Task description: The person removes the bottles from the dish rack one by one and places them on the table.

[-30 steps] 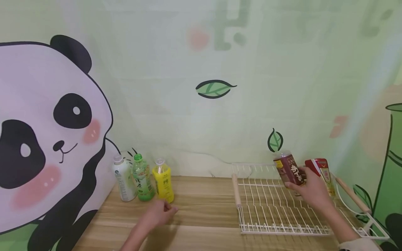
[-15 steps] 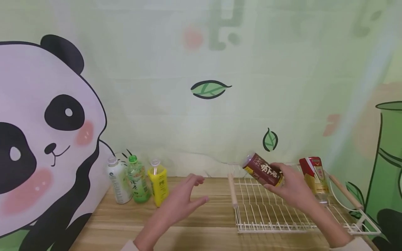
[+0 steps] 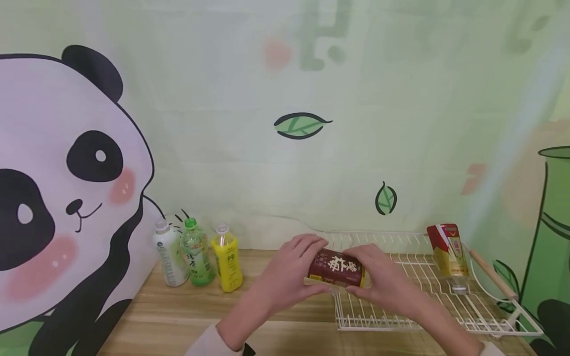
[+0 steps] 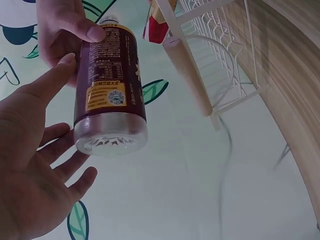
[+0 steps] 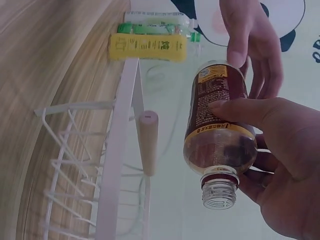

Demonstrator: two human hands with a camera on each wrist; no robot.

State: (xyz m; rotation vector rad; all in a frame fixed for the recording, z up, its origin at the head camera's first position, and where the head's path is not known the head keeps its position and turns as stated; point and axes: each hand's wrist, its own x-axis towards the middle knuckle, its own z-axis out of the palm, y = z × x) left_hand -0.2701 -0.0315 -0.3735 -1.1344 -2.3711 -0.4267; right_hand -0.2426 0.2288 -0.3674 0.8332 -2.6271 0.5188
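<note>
A clear plastic drink bottle with a maroon label [image 3: 337,267] is held tilted nearly sideways above the left side of a white wire rack. My right hand [image 3: 380,277] grips it by the neck-side part, thumb across the label in the right wrist view. The bottle's threaded mouth [image 5: 220,194] has no cap. At the base end is my left hand [image 3: 289,269], fingers and thumb extended around the bottle's edge. In the left wrist view the left palm stands apart from the bottle base [image 4: 112,132]; firm contact cannot be told.
The wire rack [image 3: 371,327] has wooden handles [image 3: 492,274]. A bottle with a red and gold label [image 3: 450,252] leans neck-down in it. White [image 3: 171,257], green [image 3: 198,254] and yellow [image 3: 227,262] bottles stand on the wooden table at left, before a panda-printed backdrop.
My right hand has carried the maroon bottle leftward from the rack's back and tipped it sideways. My left hand has moved right, from near the yellow bottle to the maroon bottle's base.
</note>
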